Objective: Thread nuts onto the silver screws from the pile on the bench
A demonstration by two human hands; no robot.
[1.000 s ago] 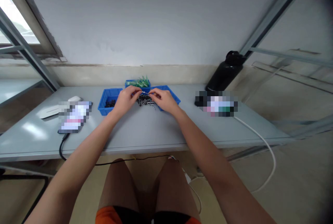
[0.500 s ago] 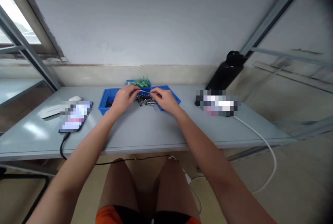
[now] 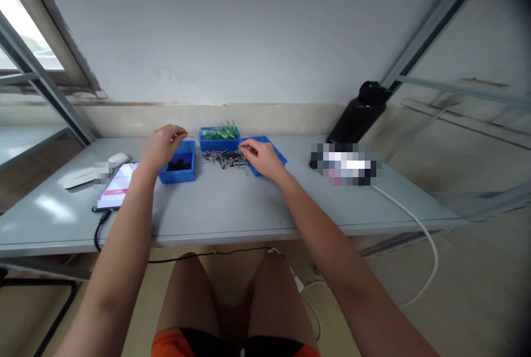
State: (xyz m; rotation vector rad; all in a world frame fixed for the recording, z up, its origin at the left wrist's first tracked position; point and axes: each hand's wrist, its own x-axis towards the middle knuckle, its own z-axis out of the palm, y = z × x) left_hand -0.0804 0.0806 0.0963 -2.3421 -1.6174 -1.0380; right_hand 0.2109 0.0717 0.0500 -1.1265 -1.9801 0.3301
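My left hand (image 3: 162,144) is raised over the left blue bin (image 3: 177,176), thumb and fingers pinched on a thin pin-like piece (image 3: 191,136) that points right. Inside that bin lie small dark parts (image 3: 179,165). My right hand (image 3: 262,156) is closed in a pinch above the right blue bin (image 3: 274,145); whatever its fingertips hold is too small to make out. Between the hands, a pile of small metal pieces with thin shafts (image 3: 226,159) lies on the table. Behind the pile, the rear blue bin (image 3: 219,143) contains green slender pieces (image 3: 224,132).
A phone (image 3: 114,191) with a black cable lies at left, beside a white mouse-shaped object (image 3: 119,158). On the right, a black bottle (image 3: 359,116) stands behind a blurred-out device (image 3: 346,164) with a white cable. The wall rises behind the grey table (image 3: 232,207).
My left hand has moved left, away from my right hand, carrying the thin piece that stretched between them. My right hand stays almost in place. The left bin and the pile are now less covered.
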